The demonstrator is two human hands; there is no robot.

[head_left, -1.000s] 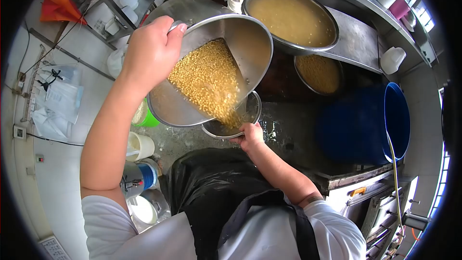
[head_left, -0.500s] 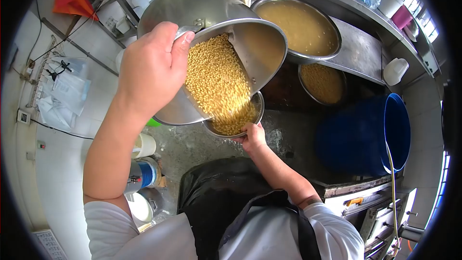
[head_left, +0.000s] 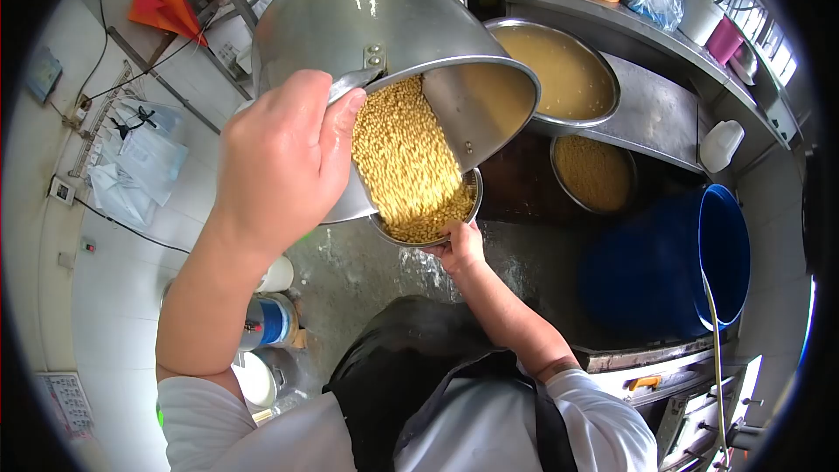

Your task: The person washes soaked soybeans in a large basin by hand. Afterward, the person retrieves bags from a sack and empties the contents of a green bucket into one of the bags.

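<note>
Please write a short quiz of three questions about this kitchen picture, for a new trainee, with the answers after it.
1. True or false: the big steel pot is tilted, and yellow grains slide out of it.
2. Which hand grips the pot's handle? A) left hand B) right hand
3. What colour is the large bucket at the right?

Key:
1. True; they fall into the small bowl.
2. A; the right hand holds the bowl's rim.
3. Blue.

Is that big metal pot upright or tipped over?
Tipped: the pot leans mouth-down, yellow grains sliding into the small bowl.
</note>
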